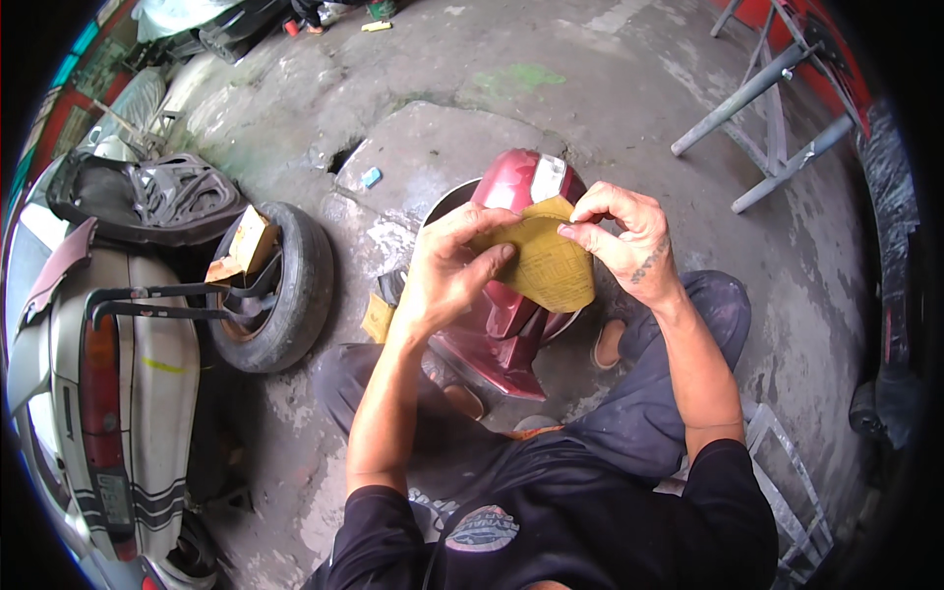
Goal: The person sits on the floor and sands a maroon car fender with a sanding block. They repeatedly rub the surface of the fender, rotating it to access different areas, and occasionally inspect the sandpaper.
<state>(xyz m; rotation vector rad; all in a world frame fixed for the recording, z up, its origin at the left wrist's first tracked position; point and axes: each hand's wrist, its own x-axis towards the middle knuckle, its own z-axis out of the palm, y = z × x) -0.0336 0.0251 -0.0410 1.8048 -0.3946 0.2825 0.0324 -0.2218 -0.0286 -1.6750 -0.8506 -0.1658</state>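
A yellow sheet of sandpaper, printed on the side facing me, is held up between my two hands. My left hand pinches its left edge between thumb and fingers. At the upper right corner, my right hand grips it with thumb and fingertips. Just beneath the sheet is a glossy red painted vehicle part with a pale, shiny panel at its far end. The sheet and my hands hide its middle. Part of a dark round rim shows behind the red part. Another yellow piece of sandpaper lies left of my left wrist.
On the left stand a tyre with a cardboard box on it, and a light bumper with a red lamp. Metal stands rise at the far right. A small blue piece lies on the concrete floor.
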